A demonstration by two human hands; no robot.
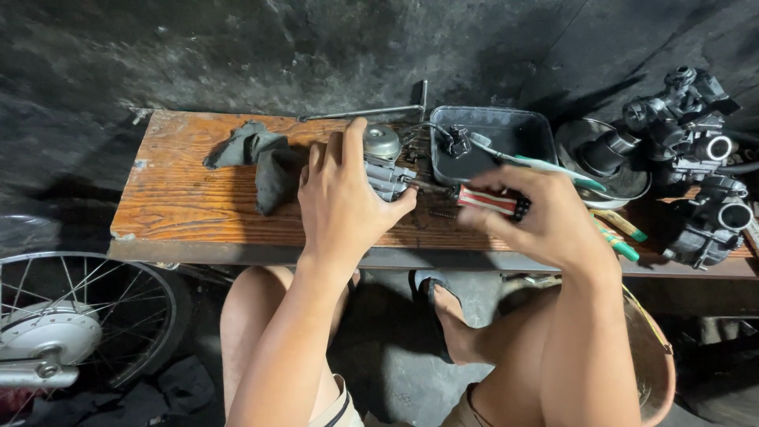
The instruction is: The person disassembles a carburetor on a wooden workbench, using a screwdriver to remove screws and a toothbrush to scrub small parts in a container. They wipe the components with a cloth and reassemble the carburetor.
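Clamped in the right hand (545,217), the red-handled screwdriver (474,198) lies level, tip pointing left into the carburetor (386,170). Left hand (344,198), its grip closed over that part, presses it on the wooden bench (190,198), beside a grey rag (261,158).

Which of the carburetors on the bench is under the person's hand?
The small one at bench centre, steadied by the left hand while the right hand holds a red-handled screwdriver to it. The other carburetors sit untouched at the right end.
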